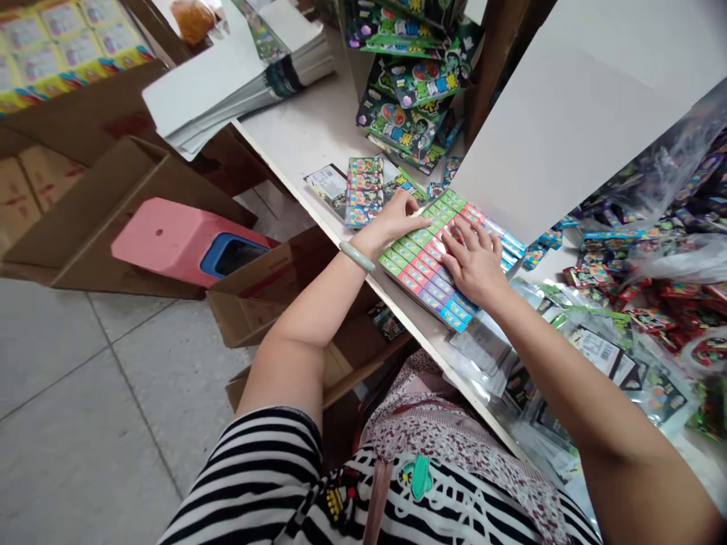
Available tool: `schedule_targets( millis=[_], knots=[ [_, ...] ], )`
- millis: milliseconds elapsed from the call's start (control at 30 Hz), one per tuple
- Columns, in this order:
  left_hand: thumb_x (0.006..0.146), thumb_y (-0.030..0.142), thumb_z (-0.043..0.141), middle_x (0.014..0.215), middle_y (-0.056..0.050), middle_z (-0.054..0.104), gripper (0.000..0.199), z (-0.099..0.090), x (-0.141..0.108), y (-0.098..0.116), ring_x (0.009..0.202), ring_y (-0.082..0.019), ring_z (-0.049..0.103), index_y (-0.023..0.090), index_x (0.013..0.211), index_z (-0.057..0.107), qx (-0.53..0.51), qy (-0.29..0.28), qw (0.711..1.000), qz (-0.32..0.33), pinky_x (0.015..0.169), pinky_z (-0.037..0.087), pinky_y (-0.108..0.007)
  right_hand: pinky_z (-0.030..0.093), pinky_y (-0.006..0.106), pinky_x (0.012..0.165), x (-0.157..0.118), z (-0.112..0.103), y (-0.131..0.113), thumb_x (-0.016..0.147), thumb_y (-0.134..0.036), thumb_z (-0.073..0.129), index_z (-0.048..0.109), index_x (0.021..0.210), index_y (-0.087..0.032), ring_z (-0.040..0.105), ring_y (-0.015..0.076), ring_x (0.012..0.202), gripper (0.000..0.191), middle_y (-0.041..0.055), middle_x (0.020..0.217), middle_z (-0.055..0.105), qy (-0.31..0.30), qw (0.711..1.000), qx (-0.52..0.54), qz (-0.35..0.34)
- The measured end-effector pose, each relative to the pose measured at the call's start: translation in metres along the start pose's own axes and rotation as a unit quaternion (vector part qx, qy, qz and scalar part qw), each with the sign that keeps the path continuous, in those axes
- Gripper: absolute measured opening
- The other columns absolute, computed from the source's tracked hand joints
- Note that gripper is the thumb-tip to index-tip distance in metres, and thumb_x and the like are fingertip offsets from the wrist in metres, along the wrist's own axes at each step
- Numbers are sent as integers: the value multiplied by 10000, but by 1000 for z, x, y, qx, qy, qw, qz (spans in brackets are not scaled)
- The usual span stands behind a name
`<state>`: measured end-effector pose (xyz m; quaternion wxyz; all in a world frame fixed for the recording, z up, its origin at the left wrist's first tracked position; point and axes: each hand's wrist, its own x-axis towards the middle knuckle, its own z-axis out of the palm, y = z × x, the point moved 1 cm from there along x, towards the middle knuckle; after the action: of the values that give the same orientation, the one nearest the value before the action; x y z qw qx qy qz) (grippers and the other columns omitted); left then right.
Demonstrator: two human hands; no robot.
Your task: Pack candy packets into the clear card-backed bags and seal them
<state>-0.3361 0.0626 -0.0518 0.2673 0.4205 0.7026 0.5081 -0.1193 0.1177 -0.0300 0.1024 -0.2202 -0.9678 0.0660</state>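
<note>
Rows of small candy packs [417,265] lie side by side on the table in green, pink, purple and blue bands. My right hand [474,261] rests on the packs, fingers spread and flat. At their left edge is my left hand [397,219], its thumb and fingers drawn together. Something small and whitish shows at its fingertips; I cannot make out what it is. Just beyond my left wrist, a smaller group of candy packs [364,189] sits on printed pouches [328,183].
Filled green-black pouches [403,113] are piled at the back. A white board [591,98] stands at the right, near heaps of wrapped candy [653,303] and clear plastic bags. Left of the table edge are cardboard boxes [250,310] and a pink stool [164,235]. A card stack [227,91] overhangs the corner.
</note>
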Motion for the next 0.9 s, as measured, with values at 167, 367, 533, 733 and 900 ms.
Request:
schedule_targets(
  millis=[167, 367, 533, 733, 900],
  knots=[
    [681, 199, 792, 878, -1, 565, 408, 4, 10, -6, 817, -149, 581, 163, 1016, 561, -61, -45, 994, -82, 799, 452, -287, 126, 670, 1173, 4, 3, 4, 964, -630, 371, 374, 1534, -200, 171, 401, 1513, 715, 135, 1620, 334, -50, 996, 63, -33],
    [764, 341, 704, 1242, -114, 647, 524, -2, 0, -4, 1132, -245, 627, 150, 1236, 578, -86, -116, 986, -81, 959, 493, -342, 312, 581, 1155, -13, -10, 58, 990, -560, 341, 416, 1489, -257, 403, 295, 1429, 589, 133, 1525, 453, 173, 946, 268, 56],
    [826, 448, 608, 1411, -81, 601, 629, -6, -20, -4, 1235, -264, 616, 234, 1411, 518, -70, -167, 980, -87, 1008, 516, -374, 441, 564, 1054, -3, -33, 137, 894, -583, 509, 425, 1426, -222, 522, 310, 1308, 649, 169, 1389, 534, 340, 834, 376, 218],
    [842, 533, 578, 1517, -98, 499, 708, -12, -31, 4, 1355, -295, 523, 212, 1463, 465, -7, -149, 986, -70, 1117, 441, -412, 502, 490, 999, 26, -31, 142, 767, -495, 673, 460, 1321, -207, 605, 269, 1194, 659, 155, 1319, 604, 269, 828, 463, 167],
    [898, 531, 532, 1638, -104, 297, 710, -3, -14, 29, 1536, -289, 232, 194, 1509, 399, 197, -176, 958, 114, 1268, 156, -433, 493, 506, 1003, -10, 9, 114, 700, -412, 702, 534, 1198, -196, 632, 255, 1110, 569, 136, 1232, 663, 154, 815, 493, 263]
  ],
)
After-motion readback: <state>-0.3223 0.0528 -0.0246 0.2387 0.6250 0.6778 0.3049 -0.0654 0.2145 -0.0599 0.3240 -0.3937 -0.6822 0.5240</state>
